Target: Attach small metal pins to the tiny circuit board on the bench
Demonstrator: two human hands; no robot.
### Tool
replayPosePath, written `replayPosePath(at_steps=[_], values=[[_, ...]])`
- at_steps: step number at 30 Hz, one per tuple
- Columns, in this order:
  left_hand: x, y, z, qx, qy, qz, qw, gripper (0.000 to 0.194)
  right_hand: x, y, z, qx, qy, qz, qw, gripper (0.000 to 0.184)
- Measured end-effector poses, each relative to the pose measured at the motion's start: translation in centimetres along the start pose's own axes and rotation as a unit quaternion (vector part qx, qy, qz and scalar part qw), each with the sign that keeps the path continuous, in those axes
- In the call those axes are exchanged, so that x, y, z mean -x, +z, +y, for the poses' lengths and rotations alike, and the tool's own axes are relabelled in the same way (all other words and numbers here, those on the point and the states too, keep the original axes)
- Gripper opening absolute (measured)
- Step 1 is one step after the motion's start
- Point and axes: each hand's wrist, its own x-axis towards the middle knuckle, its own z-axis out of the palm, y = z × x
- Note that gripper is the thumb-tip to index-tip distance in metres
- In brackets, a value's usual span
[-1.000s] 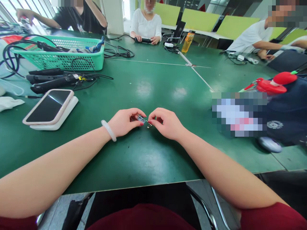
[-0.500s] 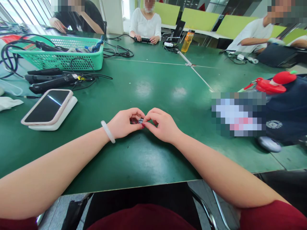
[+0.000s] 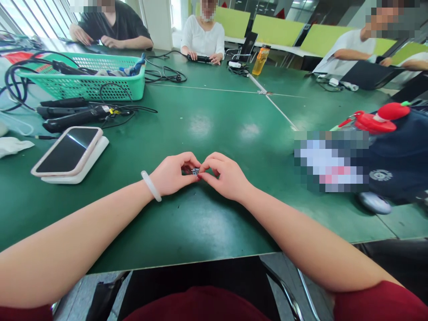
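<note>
My left hand (image 3: 172,174) and my right hand (image 3: 224,176) meet fingertip to fingertip just above the green table (image 3: 207,133). Both are closed in a pinch on a small dark metal part (image 3: 195,170) held between them. Most of the part is hidden by my fingers. A white bangle (image 3: 151,185) sits on my left wrist.
A phone on a white stand (image 3: 68,154) lies to the left, with black devices and cables (image 3: 76,115) and a green basket (image 3: 83,80) behind it. A dark bag with a red bottle (image 3: 381,122) sits at right. Other people sit round the far side.
My right hand has closed in against the left, and the small part, whose end stuck out a second ago, is now nearly covered by the fingertips.
</note>
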Motion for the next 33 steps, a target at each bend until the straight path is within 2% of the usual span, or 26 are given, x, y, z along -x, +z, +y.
replayPosePath(at_steps=[10,14,16,19,22,26,29,33], values=[[-0.1,0.0,0.0,-0.002,-0.002,0.001,1.000,0.023,-0.1,-0.2,0.0,0.002,0.021,-0.014,1.000,0.006],[-0.1,0.0,0.0,0.021,-0.001,0.003,1.000,0.026,-0.1,-0.6,0.0,-0.007,0.034,-0.002,0.999,0.002],[0.0,0.0,-0.1,0.062,-0.004,-0.003,0.998,0.028,-0.1,-1.0,0.1,-0.020,0.044,0.013,0.999,0.002],[-0.1,-0.2,-0.2,0.176,-0.020,-0.018,0.984,0.032,-0.2,-1.7,0.5,-0.020,0.065,0.033,0.997,0.008],[-0.3,-0.3,-0.4,0.239,-0.044,0.002,0.970,0.035,-0.3,-1.9,1.2,0.040,0.099,-0.003,0.994,0.007],[-0.5,-0.1,-0.6,0.117,-0.073,0.017,0.990,0.032,-0.3,-1.3,2.0,0.117,0.136,-0.091,0.979,0.004],[-0.5,0.0,-0.6,0.062,-0.071,0.017,0.995,0.030,-0.4,-0.9,2.1,0.133,0.135,-0.113,0.975,0.005],[-0.4,0.0,-0.8,0.045,-0.067,0.004,0.997,0.029,-0.4,-0.7,1.9,0.144,0.130,-0.124,0.973,0.008]])
